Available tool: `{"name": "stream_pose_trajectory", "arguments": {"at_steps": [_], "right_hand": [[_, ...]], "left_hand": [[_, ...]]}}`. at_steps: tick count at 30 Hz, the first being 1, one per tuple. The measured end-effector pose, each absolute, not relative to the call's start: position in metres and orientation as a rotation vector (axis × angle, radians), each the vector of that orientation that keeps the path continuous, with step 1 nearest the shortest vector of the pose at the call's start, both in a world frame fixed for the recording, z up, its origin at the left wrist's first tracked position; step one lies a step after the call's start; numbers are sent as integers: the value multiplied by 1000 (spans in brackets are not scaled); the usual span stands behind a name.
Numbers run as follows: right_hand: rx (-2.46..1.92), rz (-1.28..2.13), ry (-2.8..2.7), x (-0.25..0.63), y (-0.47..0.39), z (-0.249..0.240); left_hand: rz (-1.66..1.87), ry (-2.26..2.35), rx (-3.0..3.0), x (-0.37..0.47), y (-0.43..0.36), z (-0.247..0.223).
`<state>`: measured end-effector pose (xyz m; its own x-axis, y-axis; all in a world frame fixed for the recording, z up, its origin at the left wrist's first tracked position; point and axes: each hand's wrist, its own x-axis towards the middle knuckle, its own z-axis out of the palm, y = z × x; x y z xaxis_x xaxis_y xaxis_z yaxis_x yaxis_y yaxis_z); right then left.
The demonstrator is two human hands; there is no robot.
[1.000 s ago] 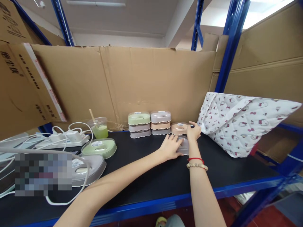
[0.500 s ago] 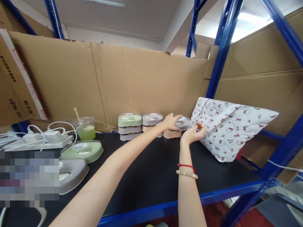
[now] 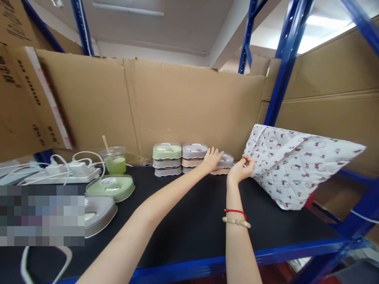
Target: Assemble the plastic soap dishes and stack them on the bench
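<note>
My left hand (image 3: pixel 212 158) reaches across the black shelf (image 3: pixel 192 225) and lies with spread fingers against a small grey lidded box (image 3: pixel 227 159). That box sits on top of a peach one (image 3: pixel 221 172). Left of it stand two stacks of the same boxes, one with a green top (image 3: pixel 166 152) and one with a grey top (image 3: pixel 194 151). My right hand (image 3: pixel 239 170), with a red string and a bead bracelet on the wrist, has its fingers curled together at the edge of a white quilted bag (image 3: pixel 296 165) printed with small cats. I cannot tell whether it grips the bag.
At the left are a cup of green drink (image 3: pixel 114 161), a white power strip with cords (image 3: pixel 59 173), and a larger green box (image 3: pixel 111 186) and grey box (image 3: pixel 99 211). Cardboard (image 3: pixel 189 102) walls the back. A blue upright (image 3: pixel 284 67) stands at the right.
The grey box went from the shelf in front of the peach box up onto it, carried by my left hand, whose fingers now spread. My right hand moved to the bag's edge.
</note>
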<state>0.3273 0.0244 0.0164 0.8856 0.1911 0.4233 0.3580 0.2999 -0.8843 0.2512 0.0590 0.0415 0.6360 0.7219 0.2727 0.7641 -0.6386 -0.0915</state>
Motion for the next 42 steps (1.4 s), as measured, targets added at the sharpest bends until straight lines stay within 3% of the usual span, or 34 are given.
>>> {"name": "stream_pose_trajectory", "arguments": {"at_steps": [4,8,14,21,26,31,34,37,40,42], "right_hand": [[-1219,-140,-515,324,29,13],[-1209,-168,-560,315,31,11],[-1160,-106,-668,294,27,9],[-1138,-50,-815,284,27,11],[-1137,254,-1488,274,22,10],[-1307,462,-1925,262,10,10],[-1664,593,-2087,255,0,15],[-1900,636,-2130,246,-8,20],[-1943,455,-2251,231,-12,22],[-1966,368,-2331,223,-12,21]], "left_hand": [[-380,-1303,-2607,196,19,46],[-195,-1616,-2585,107,-27,47],[55,-2467,-1723,10,-92,16],[-50,-1857,-2230,51,-127,-8],[-527,-1694,-2559,106,-92,-10],[-947,-1711,-2411,81,-55,13],[-649,-1933,-2204,36,-37,25],[-82,-2406,-2034,1,-24,26],[-23,-2381,-2010,-7,-21,18],[-121,-2107,-2152,-1,-23,12]]}}
